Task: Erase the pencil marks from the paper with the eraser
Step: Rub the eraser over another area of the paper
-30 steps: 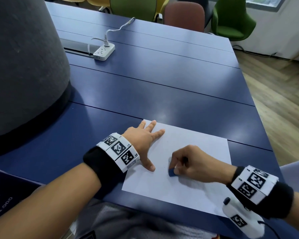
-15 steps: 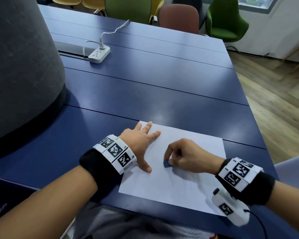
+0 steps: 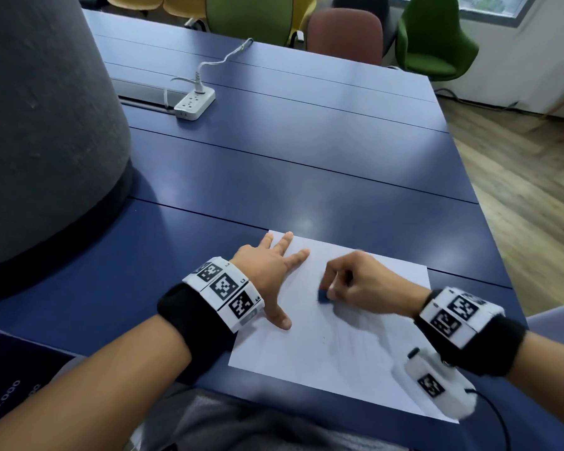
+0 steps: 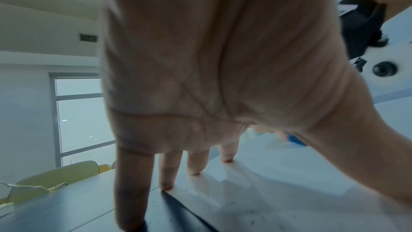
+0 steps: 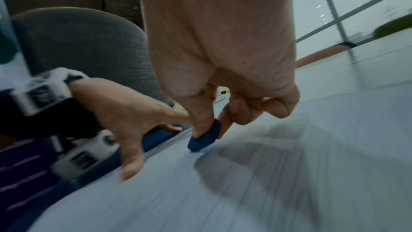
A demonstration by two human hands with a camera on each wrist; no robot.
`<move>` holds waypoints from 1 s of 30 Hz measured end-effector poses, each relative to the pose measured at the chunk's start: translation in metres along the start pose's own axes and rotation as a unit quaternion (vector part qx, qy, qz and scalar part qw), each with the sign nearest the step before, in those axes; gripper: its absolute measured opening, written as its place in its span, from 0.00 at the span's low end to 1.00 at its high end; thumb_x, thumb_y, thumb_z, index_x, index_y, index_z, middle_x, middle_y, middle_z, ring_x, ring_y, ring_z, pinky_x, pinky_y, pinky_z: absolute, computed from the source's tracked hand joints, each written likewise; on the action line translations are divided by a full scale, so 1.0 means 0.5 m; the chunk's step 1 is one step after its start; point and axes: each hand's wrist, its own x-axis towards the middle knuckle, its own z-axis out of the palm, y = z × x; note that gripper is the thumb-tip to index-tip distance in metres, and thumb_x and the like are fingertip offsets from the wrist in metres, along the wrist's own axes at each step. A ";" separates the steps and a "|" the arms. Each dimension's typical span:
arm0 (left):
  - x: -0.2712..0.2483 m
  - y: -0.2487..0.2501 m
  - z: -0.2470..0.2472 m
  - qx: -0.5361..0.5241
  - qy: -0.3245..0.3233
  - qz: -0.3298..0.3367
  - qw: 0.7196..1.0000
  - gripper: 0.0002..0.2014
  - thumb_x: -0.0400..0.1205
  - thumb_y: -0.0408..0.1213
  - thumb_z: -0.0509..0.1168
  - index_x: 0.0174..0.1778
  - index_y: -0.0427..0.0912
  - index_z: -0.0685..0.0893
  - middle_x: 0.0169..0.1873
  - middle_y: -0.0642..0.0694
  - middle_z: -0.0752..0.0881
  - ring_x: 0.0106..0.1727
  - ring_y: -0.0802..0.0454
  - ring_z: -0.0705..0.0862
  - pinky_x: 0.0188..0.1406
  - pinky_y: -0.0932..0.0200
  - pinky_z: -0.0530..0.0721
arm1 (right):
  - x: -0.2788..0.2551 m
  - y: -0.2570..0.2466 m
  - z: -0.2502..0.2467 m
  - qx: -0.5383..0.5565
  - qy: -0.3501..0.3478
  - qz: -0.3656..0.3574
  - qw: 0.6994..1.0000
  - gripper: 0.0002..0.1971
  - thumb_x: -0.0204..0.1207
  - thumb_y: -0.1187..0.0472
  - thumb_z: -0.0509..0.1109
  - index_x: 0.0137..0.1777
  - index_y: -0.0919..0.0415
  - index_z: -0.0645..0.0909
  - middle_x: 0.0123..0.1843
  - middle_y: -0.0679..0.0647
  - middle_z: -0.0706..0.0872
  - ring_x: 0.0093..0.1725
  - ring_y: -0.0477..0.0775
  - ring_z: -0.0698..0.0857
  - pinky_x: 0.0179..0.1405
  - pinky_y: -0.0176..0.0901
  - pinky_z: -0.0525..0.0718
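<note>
A white sheet of paper (image 3: 336,353) lies on the blue table (image 3: 306,177) near its front edge. My left hand (image 3: 271,271) lies flat on the sheet's left edge, fingers spread and straight (image 4: 194,163). My right hand (image 3: 355,281) pinches a small blue eraser (image 3: 323,296) between thumb and fingers and presses it onto the paper's middle. The right wrist view shows the eraser (image 5: 204,138) touching the sheet (image 5: 267,191), with the picture streaked by motion. Faint grey pencil marks (image 3: 345,333) show just below the eraser. A sliver of the eraser (image 4: 296,139) shows past my left thumb.
A large grey padded column (image 3: 39,125) stands on the table's left. A white power strip (image 3: 194,104) with its cable lies further back. Coloured chairs (image 3: 437,37) line the far edge. The table's right edge drops to a wooden floor (image 3: 528,177).
My right hand with the eraser has shifted back and forth over the paper's middle, rubbing. The left hand stays planted on the sheet's left edge. The head view has moved slightly.
</note>
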 end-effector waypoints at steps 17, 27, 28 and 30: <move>-0.001 0.004 0.000 -0.001 -0.007 -0.002 1.000 0.65 0.64 0.64 0.78 0.84 0.60 0.35 0.85 0.49 0.32 0.86 0.44 0.36 0.76 0.39 0.67 | 0.011 0.017 -0.008 0.019 0.022 0.036 0.999 0.05 0.72 0.67 0.73 0.39 0.56 0.88 0.25 0.46 0.82 0.22 0.40 0.76 0.26 0.31 0.74; 0.000 0.003 0.004 -0.002 0.003 0.005 1.000 0.65 0.64 0.63 0.78 0.84 0.60 0.35 0.84 0.49 0.31 0.85 0.44 0.35 0.76 0.38 0.68 | -0.008 0.012 0.001 0.005 -0.004 0.039 0.999 0.06 0.70 0.67 0.71 0.39 0.56 0.88 0.23 0.44 0.79 0.21 0.39 0.74 0.23 0.25 0.69; -0.001 0.003 0.003 -0.001 0.002 0.005 1.000 0.65 0.65 0.63 0.78 0.84 0.59 0.35 0.84 0.49 0.31 0.85 0.44 0.35 0.76 0.39 0.69 | 0.001 0.010 -0.006 -0.006 0.006 0.037 0.999 0.06 0.70 0.67 0.71 0.39 0.56 0.88 0.24 0.44 0.79 0.21 0.38 0.75 0.23 0.24 0.69; -0.003 0.005 0.000 0.003 0.000 0.006 1.000 0.65 0.65 0.63 0.78 0.84 0.59 0.35 0.84 0.49 0.31 0.85 0.44 0.35 0.75 0.40 0.70 | 0.030 0.018 -0.023 0.004 0.051 0.047 0.998 0.07 0.71 0.67 0.71 0.39 0.56 0.88 0.25 0.44 0.81 0.20 0.36 0.77 0.22 0.22 0.70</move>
